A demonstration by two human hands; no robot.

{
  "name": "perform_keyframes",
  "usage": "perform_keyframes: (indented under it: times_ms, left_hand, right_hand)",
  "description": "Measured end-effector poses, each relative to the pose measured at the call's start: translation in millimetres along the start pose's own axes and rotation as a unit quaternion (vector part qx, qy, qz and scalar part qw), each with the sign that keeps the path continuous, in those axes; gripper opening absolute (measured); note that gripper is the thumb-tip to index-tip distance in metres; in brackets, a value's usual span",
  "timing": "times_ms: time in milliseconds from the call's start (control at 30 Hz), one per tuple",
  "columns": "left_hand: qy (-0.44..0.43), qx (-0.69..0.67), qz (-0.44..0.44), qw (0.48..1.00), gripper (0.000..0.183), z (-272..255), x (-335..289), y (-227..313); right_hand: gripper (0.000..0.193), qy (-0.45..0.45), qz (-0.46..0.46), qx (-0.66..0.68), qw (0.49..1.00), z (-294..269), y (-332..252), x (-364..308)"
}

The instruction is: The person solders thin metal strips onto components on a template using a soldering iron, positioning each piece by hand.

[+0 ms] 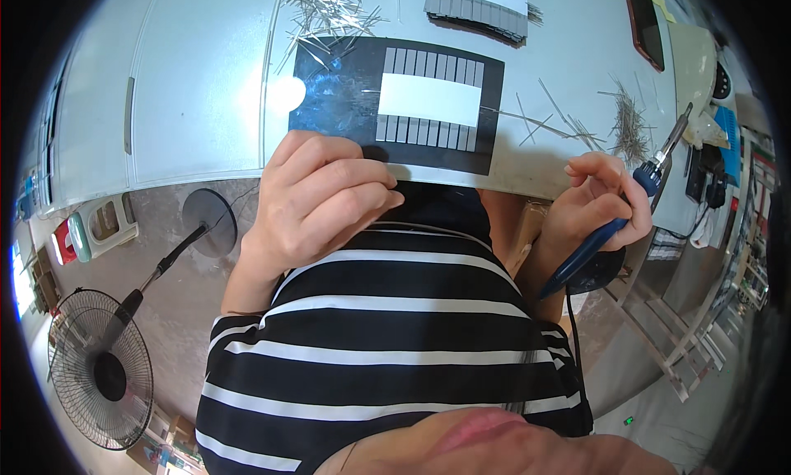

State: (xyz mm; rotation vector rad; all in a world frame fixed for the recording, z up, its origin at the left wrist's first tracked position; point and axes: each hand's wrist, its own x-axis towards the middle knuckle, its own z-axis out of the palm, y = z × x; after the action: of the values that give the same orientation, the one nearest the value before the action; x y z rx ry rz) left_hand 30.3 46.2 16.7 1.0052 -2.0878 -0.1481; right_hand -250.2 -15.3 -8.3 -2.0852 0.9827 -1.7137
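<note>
My left hand (325, 199) is closed at the near edge of the table, its fingers curled together in front of a flat black board. Whatever may be between its fingertips is hidden. In my right hand (601, 199) is a soldering iron with a blue handle (583, 254), its metal tip pointing away to the far right. On the black board (329, 116) lies a row of narrow grey strips (428, 61) with a white band (430, 98) across their middle. Thin wire pieces (544, 125) lie just right of the board.
A heap of thin metal wires (329, 9) lies at the far left of the board, and a smaller pile (630, 129) at the right. Behind is a stack of grey strips (476, 14). A phone (644, 22) rests far right; a fan (103, 372) stands left.
</note>
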Motion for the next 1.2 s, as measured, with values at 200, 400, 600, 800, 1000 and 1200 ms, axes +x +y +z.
perform_keyframes:
  times_ms: [200, 400, 600, 800, 1000, 1200]
  left_hand:
    - [-0.013, 0.02, 0.021, 1.0, 0.016, -8.1, 3.7, -8.1]
    - [-0.013, 0.034, 0.013, 0.999, 0.022, -15.4, 9.7, -14.5]
    - [-0.023, 0.034, 0.017, 0.999, 0.02, -18.0, 12.6, -23.6]
    - [-0.053, 0.03, 0.004, 0.998, 0.021, -16.8, 18.8, -21.3]
    - [-0.064, 0.014, 0.014, 0.998, 0.02, -13.8, 23.4, -21.0]
    - [-0.094, 0.039, -0.028, 0.994, 0.024, -21.4, 18.4, -19.4]
  right_hand:
    - [0.039, 0.007, 0.02, -0.019, 1.0, 1.7, -7.0, 1.0]
    - [0.044, 0.055, 0.103, -0.066, 0.991, 2.7, -15.4, 11.6]
    - [0.038, 0.036, 0.055, -0.007, 0.998, -12.2, -6.6, 20.1]
    - [0.035, 0.012, 0.05, 0.036, 0.998, -28.9, -5.9, 21.2]
    - [0.059, 0.084, 0.126, 0.0, 0.988, -42.1, -9.6, 18.7]
    - [0.024, 0.33, 0.134, -0.022, 0.934, -81.5, -11.3, 51.3]
